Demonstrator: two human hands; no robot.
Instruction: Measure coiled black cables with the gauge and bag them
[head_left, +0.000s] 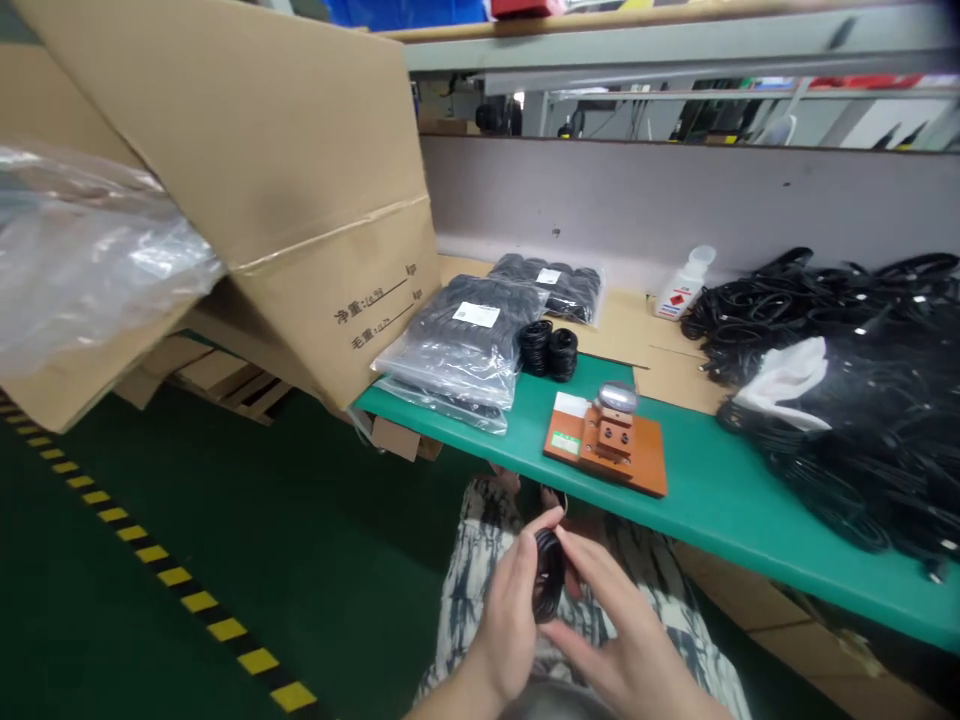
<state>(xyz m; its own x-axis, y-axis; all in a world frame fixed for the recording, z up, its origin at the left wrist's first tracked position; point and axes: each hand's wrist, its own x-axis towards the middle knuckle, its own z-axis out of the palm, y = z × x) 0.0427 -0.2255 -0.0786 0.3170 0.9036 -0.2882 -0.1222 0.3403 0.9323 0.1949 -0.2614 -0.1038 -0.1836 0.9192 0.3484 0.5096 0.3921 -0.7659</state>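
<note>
My left hand (pixel 510 605) and my right hand (pixel 615 620) meet over my lap, below the front edge of the green table (pixel 720 500). Both press on a small black coil of cable (pixel 547 575) held upright between them. The left fingers curl round its left side, the right fingers lie against its right side. On the table just beyond stands an orange fixture block (pixel 607 445) with a grey rounded piece on top. Two black coils (pixel 550 350) stand behind it.
Clear bags of black coils (pixel 469 345) lie at the table's left end. A big cardboard box (pixel 300 190) with a plastic liner (pixel 82 250) leans at left. A heap of loose black cables (pixel 847 380) and a white bottle (pixel 684 283) are at right. Yellow-black floor tape (pixel 180 590) runs below.
</note>
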